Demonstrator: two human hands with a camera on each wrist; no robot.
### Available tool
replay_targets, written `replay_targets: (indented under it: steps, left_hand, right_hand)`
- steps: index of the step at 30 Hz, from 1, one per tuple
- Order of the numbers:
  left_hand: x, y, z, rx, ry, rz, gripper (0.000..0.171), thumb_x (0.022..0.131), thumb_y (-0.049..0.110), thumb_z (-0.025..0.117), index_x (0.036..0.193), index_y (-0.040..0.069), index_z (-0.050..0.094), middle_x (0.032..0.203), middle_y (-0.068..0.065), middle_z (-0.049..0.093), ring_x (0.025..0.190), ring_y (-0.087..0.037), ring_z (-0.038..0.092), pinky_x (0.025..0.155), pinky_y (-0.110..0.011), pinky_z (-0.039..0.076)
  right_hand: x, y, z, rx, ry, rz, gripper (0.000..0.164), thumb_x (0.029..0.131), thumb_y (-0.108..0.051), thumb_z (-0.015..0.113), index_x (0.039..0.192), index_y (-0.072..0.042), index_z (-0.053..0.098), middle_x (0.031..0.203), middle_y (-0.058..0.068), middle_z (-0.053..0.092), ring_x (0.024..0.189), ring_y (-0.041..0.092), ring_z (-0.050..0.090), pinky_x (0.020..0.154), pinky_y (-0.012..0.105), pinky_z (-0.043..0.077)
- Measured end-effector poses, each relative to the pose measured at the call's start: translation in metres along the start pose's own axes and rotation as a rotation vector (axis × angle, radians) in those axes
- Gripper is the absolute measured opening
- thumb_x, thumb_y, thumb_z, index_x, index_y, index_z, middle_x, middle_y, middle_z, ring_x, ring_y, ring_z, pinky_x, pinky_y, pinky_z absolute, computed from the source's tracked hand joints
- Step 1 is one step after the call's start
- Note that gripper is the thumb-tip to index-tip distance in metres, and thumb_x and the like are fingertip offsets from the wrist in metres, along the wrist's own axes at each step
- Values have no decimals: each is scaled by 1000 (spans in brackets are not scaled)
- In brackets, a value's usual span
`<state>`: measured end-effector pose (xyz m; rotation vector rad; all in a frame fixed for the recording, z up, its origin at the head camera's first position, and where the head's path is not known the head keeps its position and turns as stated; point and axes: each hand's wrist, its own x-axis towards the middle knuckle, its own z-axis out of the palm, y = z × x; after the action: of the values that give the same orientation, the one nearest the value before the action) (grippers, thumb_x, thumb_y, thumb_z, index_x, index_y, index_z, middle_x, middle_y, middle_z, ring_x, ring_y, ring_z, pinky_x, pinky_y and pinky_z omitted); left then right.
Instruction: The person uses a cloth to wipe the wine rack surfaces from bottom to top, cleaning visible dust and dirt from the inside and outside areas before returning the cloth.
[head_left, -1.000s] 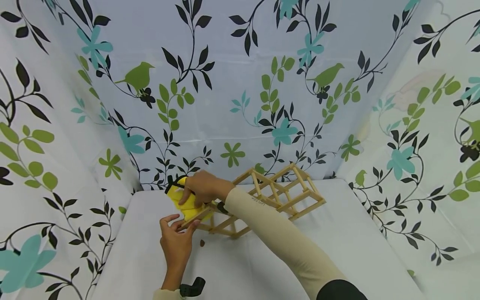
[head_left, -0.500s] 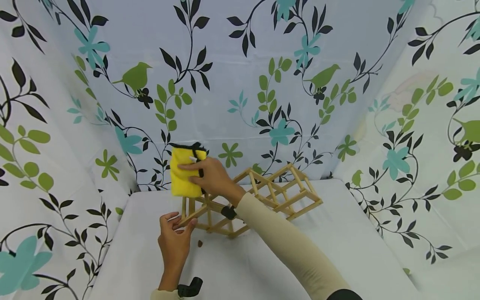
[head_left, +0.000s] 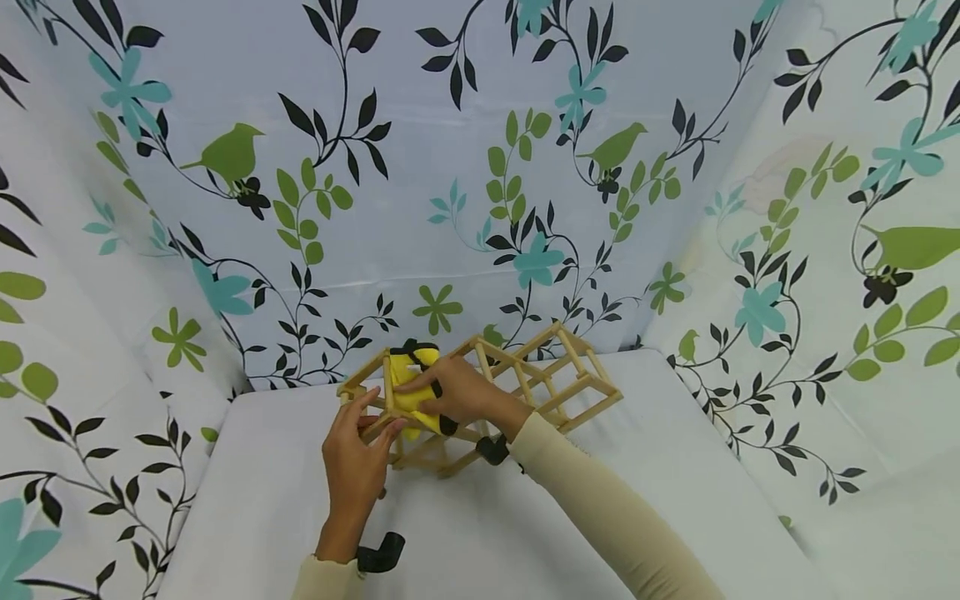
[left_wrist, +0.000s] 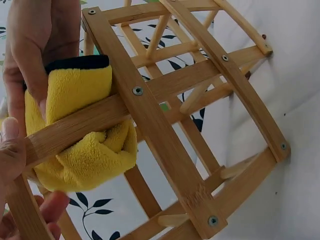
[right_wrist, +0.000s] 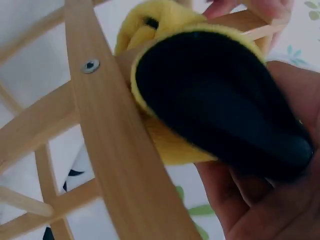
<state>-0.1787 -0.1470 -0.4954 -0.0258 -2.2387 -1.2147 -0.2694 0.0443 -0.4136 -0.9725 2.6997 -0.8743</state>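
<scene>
A yellow cloth with black edging (head_left: 408, 377) lies folded over a slat of a light wooden lattice rack (left_wrist: 145, 107). My right hand (head_left: 468, 392) grips the cloth from the right. In the left wrist view the yellow cloth (left_wrist: 82, 97) bulges out above and below the slat. A broad black part of it faces the right wrist camera, beside a bolted slat (right_wrist: 107, 130). My left hand (head_left: 356, 458) holds the rack's left end, thumb on the near side. Its fingers are partly hidden behind the wood.
The rack stretches rightward across the back of a white-covered table (head_left: 570, 508). A patterned curtain (head_left: 420, 208) hangs close behind it, with more on both sides. A small brown object (head_left: 382, 493) lies near my left wrist.
My right hand lifted the cloth off the rack's left end, then brought it down and rightward onto a slat farther in. My left hand keeps its hold while the rack's end has tilted up.
</scene>
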Motion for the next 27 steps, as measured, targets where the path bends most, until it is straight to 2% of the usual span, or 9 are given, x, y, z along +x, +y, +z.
replay_targets:
  steps: [2, 4, 10, 13, 19, 21, 23, 26, 27]
  left_hand:
    - [1, 1, 0, 5, -26, -4, 63, 84, 21, 90, 142, 11, 68, 135, -13, 71, 93, -25, 74, 78, -38, 63]
    - [1, 2, -2, 9, -59, -4, 63, 86, 21, 89, 145, 13, 67, 138, -12, 71, 87, -22, 71, 73, -30, 59]
    - [6, 1, -14, 16, -113, -15, 63, 90, 15, 85, 149, 15, 63, 149, -14, 65, 90, -25, 72, 74, -32, 55]
    - [9, -3, -22, 24, -127, -33, 63, 92, 13, 83, 151, 16, 62, 152, -14, 63, 99, -31, 74, 81, -42, 56]
    - [17, -12, -30, -14, -217, -36, 63, 100, 14, 75, 158, 17, 53, 157, -18, 56, 119, -41, 70, 95, -64, 57]
    - [19, -13, -30, -22, -240, -27, 63, 101, 18, 74, 160, 16, 50, 157, -19, 54, 122, -40, 66, 100, -66, 55]
    - [22, -13, -30, -25, -250, -26, 65, 101, 21, 76, 160, 14, 49, 157, -20, 54, 123, -38, 62, 101, -66, 54]
    - [25, -14, -27, -34, -241, -44, 68, 99, 22, 78, 160, 13, 49, 157, -20, 53, 123, -39, 61, 104, -67, 51]
    - [26, -14, -26, -40, -237, -51, 68, 99, 20, 78, 160, 12, 49, 158, -20, 53, 123, -40, 61, 103, -67, 51]
  right_hand:
    - [-3, 4, -3, 48, -33, -27, 41, 98, -16, 79, 134, -34, 74, 120, 3, 79, 61, 8, 39, 59, 19, 42]
    - [-10, 8, -14, 129, 24, -16, 40, 97, -15, 79, 133, -35, 75, 126, 2, 78, 71, 8, 48, 66, 19, 48]
    - [-50, 32, -67, 396, 334, 0, 41, 98, -14, 79, 138, -24, 73, 147, 11, 67, 119, 23, 68, 94, 32, 63]
    - [-77, 56, -95, 382, 457, 12, 44, 99, -14, 78, 142, -19, 70, 151, 13, 64, 126, 29, 67, 101, 27, 59]
    - [-133, 111, -124, 128, 663, 183, 49, 98, -12, 79, 144, -20, 68, 150, 20, 63, 114, 33, 67, 80, 10, 53]
    - [-146, 126, -122, 36, 672, 238, 49, 97, -12, 80, 143, -21, 68, 147, 19, 65, 86, 23, 69, 65, 12, 49]
    - [-152, 137, -116, -18, 639, 279, 49, 96, -11, 80, 142, -23, 69, 144, 20, 67, 59, 16, 55, 55, 18, 45]
    - [-153, 148, -103, -16, 520, 287, 49, 95, -11, 81, 141, -24, 70, 143, 20, 68, 59, 16, 55, 64, 30, 50]
    - [-151, 151, -99, 8, 472, 286, 49, 95, -11, 81, 141, -24, 70, 144, 20, 66, 75, 20, 66, 74, 33, 55]
